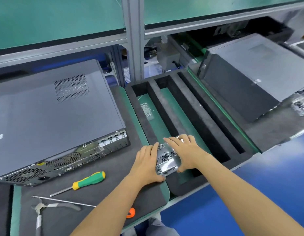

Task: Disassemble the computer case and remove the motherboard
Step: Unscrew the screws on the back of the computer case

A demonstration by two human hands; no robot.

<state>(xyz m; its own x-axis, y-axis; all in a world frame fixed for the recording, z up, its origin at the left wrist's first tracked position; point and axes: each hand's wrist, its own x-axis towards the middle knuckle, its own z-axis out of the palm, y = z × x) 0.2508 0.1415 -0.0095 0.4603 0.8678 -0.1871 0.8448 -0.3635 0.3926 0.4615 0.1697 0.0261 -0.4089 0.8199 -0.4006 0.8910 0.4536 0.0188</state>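
A closed grey computer case (50, 116) lies flat on the dark foam mat at the left, its rear ports facing me. A clear plastic box of small dark screws (166, 159) sits in a slot of the black foam tray (207, 126). My left hand (146, 166) holds the box's left side, thumb under its near corner. My right hand (183, 149) lies over the box's right side, fingers spread across the top and thumb at its near edge. The motherboard is hidden inside the case.
A green-and-yellow screwdriver (79, 183), a thin metal rod (64, 200), pliers (45, 210) and an orange tool (130, 213) lie on the mat near me. A small clear packet (147, 109) rests in the tray. Another grey case (250, 77) lies at right.
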